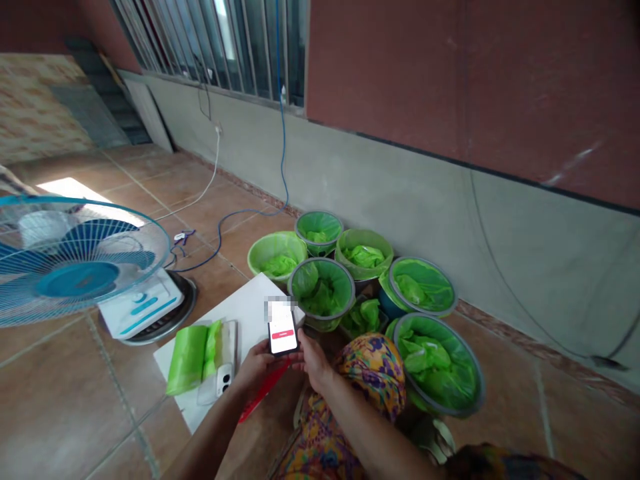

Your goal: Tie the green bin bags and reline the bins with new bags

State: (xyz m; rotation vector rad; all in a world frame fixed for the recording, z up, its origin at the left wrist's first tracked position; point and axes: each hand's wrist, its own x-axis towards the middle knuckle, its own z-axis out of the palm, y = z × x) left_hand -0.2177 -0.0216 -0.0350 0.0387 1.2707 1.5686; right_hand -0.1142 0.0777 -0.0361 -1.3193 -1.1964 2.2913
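Note:
A smartphone (283, 327) with a lit screen and a red button on it is held between my two hands. My left hand (256, 363) grips its lower left side, and my right hand (314, 360) closes on its lower right side. Part of the screen's top is pixelated. Below the phone, something red (263, 393) hangs partly hidden by my hands. On the white tabletop (255, 293) to the left lie two rolls of green plastic bags (186, 360) and a second phone in a pale case (225, 380).
Several bins lined with green bags, such as a grey-rimmed one (437, 363), cluster at my right knee and along the wall. A blue fan (77, 277) stands at left. A blue cable (220, 230) crosses the tiled floor.

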